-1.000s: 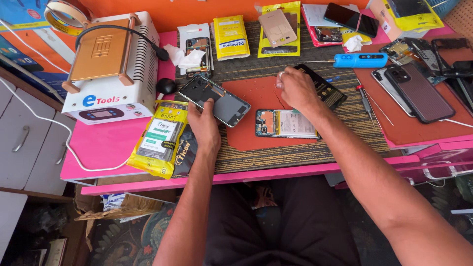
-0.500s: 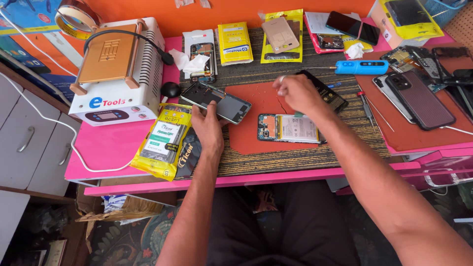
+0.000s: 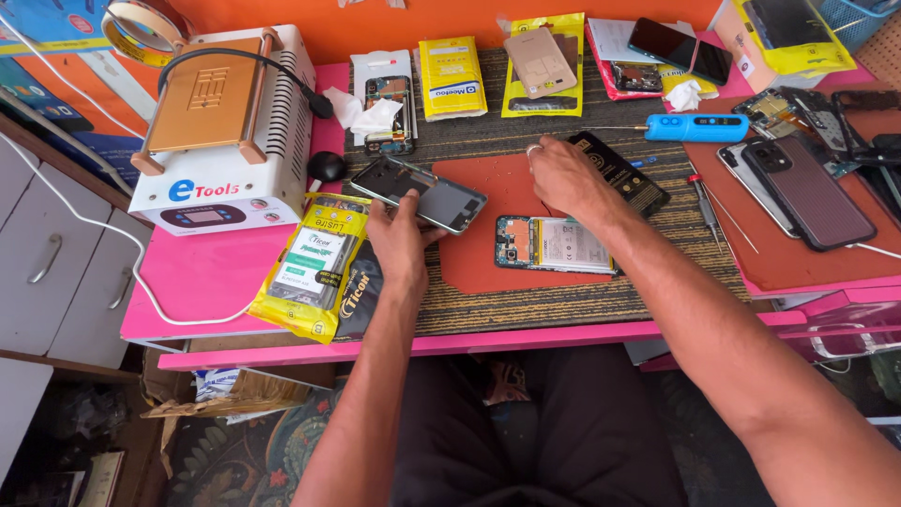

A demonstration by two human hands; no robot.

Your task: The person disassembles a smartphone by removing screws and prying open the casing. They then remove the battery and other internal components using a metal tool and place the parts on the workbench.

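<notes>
My left hand (image 3: pixel 399 239) grips a detached phone screen panel (image 3: pixel 419 193), held tilted just above the red work mat (image 3: pixel 483 258). My right hand (image 3: pixel 563 174) hovers over the far side of the mat, fingers curled, with nothing visible in it. It is next to a black battery (image 3: pixel 622 172). An opened phone body (image 3: pixel 554 244) with its battery and board exposed lies flat on the mat, below my right hand.
A white heating machine (image 3: pixel 221 131) with a copper plate stands at the left. Yellow packets (image 3: pixel 314 268) lie beside it. A blue tool (image 3: pixel 696 127), tweezers (image 3: pixel 704 202), several phones (image 3: pixel 807 192) and parts sit at the right. The pink table edge (image 3: pixel 469 343) is near me.
The view has shifted slightly. My left hand keeps hold of the screen panel; my right hand has drawn a little back from the black battery toward the mat's upper edge.
</notes>
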